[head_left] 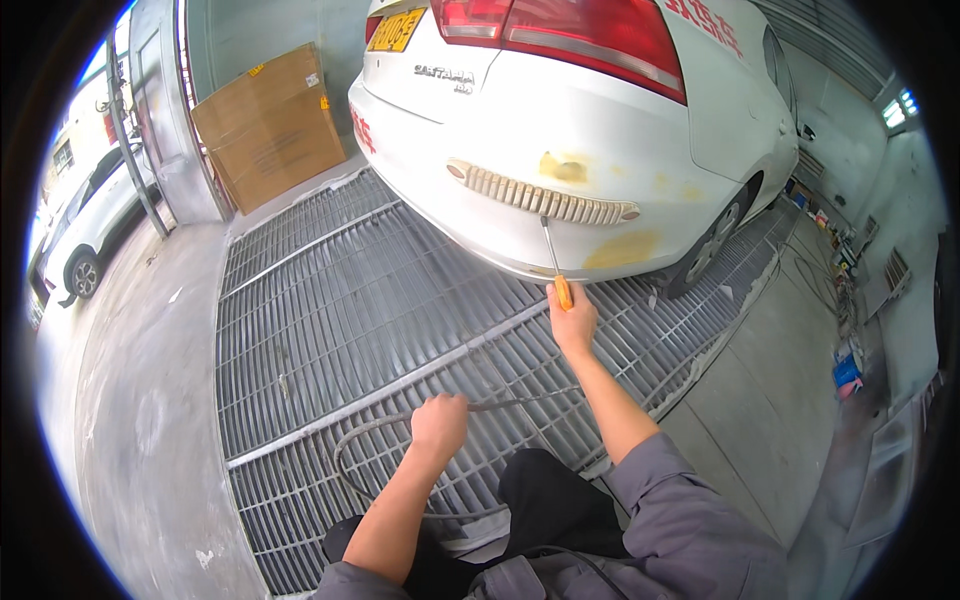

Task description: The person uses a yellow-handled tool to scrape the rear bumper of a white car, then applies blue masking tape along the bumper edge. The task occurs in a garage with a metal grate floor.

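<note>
My right hand is closed around the yellow-orange handle of a screwdriver. Its thin metal shaft points up and away, and the tip meets or overlaps the lower edge of a ribbed beige strip on a white car's rear bumper. Yellowish patches mark the bumper above and below the strip. Lower and to the left, my left hand is curled into a fist over the floor grating. A dark hose passes behind or through that fist; whether I grip it is hidden.
Metal floor grating lies under the car and around my knees. A large cardboard sheet leans at the far left by a doorway; another white car stands outside. Along the right wall lie hoses and a blue container.
</note>
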The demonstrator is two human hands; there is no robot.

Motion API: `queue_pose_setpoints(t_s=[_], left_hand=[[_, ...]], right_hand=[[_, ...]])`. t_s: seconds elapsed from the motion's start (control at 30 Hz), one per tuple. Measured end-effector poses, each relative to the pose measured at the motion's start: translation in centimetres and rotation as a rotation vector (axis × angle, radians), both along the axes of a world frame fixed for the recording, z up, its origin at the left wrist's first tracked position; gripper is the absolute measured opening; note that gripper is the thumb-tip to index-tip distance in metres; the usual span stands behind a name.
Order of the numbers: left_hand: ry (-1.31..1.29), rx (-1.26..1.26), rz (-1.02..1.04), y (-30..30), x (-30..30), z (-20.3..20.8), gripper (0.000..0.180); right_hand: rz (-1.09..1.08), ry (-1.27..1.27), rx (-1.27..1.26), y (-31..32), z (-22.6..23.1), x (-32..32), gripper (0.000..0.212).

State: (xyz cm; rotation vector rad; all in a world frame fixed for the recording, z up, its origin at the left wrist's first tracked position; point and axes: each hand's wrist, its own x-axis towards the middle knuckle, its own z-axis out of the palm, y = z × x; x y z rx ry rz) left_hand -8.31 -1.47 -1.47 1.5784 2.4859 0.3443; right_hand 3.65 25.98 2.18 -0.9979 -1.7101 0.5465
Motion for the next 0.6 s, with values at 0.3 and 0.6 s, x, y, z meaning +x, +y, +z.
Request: queue_pose_setpoints(t_s=[0.3,0.6], left_hand=[[-0.011,0.001,-0.071,0.2,1.3,0.5,0.021],[-0.017,0.134,-0.171,0.3,2.3,0.6,0.022]], right_hand=[[-0.049,0.013,-0.035,3.3,-0.5,6.8,0.031],[-0.131,-0.085,-0.007,6.6,1.5,11.9,0.035]])
